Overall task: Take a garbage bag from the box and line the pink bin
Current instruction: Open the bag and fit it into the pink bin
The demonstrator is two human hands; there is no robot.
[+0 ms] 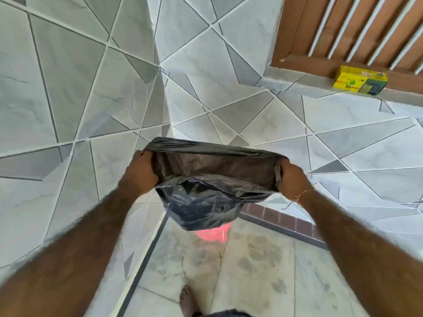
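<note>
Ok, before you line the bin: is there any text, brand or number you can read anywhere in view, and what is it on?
Yellow box on the ledge by the wooden door: printed lettering and a green logo on its front, too small and blurred to read.
Black garbage bag, held open by the left hand and right hand: no print visible.
Pink bin, mostly hidden under the bag: no label visible.

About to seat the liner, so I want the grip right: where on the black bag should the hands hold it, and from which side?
Judging by its pose, hold the black bag by its open rim, one hand at each end: left hand and right hand already pinch it there from outside. That stretches the mouth wide while the body hangs over the pink bin.
</note>
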